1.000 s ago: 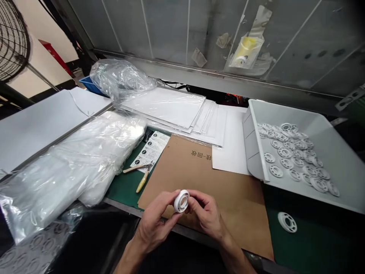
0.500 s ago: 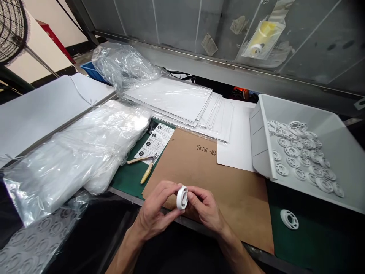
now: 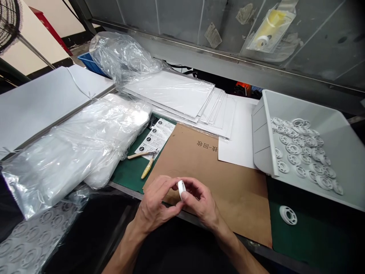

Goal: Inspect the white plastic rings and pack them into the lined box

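Observation:
Between my two hands, above the near edge of a brown paper sheet, is a white plastic ring, seen nearly edge-on. My left hand is closed on its left side, thumb below and fingers at the top. On the other side my right hand pinches it, the thumb on its near face. A similar white ring with cut-outs lies on the green mat to the right. Many more of these rings lie in a grey bin.
Yellow-handled nippers rest by a printed label sheet. Clear plastic bags cover the left side. Bagged white sheets are stacked at the back, below a grey metal panel. Bagged rings sit at lower left.
The ring has turned from showing its open face to almost edge-on. My right fingers have curled further over its top. The view has shifted slightly.

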Demonstrator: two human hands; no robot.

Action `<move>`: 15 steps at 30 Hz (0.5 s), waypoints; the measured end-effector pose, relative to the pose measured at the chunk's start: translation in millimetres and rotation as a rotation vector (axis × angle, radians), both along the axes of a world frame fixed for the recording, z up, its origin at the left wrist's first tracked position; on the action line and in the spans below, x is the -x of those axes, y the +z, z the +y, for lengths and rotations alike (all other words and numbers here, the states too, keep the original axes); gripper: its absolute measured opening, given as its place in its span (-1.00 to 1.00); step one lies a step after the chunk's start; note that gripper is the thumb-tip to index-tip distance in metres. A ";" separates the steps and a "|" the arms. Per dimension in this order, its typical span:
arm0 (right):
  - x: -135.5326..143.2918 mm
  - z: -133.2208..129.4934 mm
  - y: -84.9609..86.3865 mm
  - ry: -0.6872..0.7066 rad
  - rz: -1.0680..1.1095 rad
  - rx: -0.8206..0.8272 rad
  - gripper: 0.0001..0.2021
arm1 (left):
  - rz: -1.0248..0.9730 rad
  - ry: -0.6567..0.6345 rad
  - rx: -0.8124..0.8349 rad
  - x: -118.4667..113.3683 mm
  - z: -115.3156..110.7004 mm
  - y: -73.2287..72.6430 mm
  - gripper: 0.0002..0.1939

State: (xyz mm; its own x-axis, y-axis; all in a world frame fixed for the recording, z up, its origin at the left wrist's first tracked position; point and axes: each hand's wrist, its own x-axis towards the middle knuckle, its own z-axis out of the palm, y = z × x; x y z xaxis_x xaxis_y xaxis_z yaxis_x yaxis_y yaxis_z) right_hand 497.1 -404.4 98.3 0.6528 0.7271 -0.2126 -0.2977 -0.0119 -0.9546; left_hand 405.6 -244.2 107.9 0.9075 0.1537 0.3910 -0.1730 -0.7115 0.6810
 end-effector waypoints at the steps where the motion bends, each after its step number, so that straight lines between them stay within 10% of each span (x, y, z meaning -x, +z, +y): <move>1: -0.1 2.3 3.9 -0.002 -0.026 0.047 -0.64 | 0.002 0.005 -0.019 -0.1 -0.7 -0.8 -0.51; 15: 4.1 5.1 11.5 0.084 -0.070 0.068 -0.45 | 0.002 0.041 0.053 1.7 2.0 1.0 -0.58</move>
State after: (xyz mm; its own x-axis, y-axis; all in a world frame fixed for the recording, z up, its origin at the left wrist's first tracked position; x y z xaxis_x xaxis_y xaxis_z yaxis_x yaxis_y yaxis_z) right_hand 493.0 -399.3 109.8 0.6055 0.7650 -0.2195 -0.2254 -0.0996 -0.9692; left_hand 403.9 -242.2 109.0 0.9009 0.2112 0.3792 -0.1427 -0.6809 0.7184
